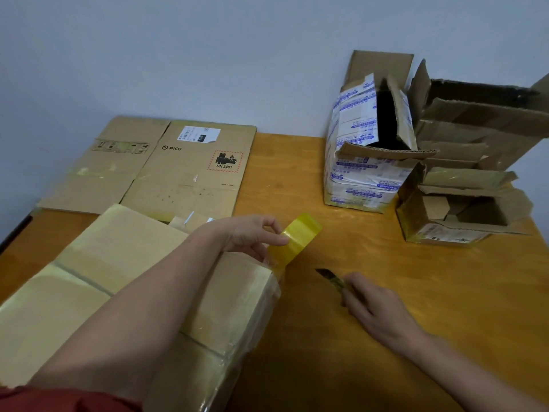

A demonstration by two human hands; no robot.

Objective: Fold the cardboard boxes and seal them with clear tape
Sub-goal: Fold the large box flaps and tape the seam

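A closed cardboard box (124, 281) lies in front of me on the left, its top and right end covered in glossy tape. My left hand (249, 236) reaches across it and holds a yellowish tape roll (300, 236) just past the box's right end; a strip of tape runs from the roll down to the box end. My right hand (377, 307) rests on the wooden table (386, 322) to the right and grips a utility knife (329, 278), its blade pointing left toward the tape.
A flattened PICO cardboard box (178, 168) lies at the back left. An upright open box with blue-and-white print (365, 162) stands at the back right. Beside it are stacked open brown boxes (466, 179). A wall runs behind the table.
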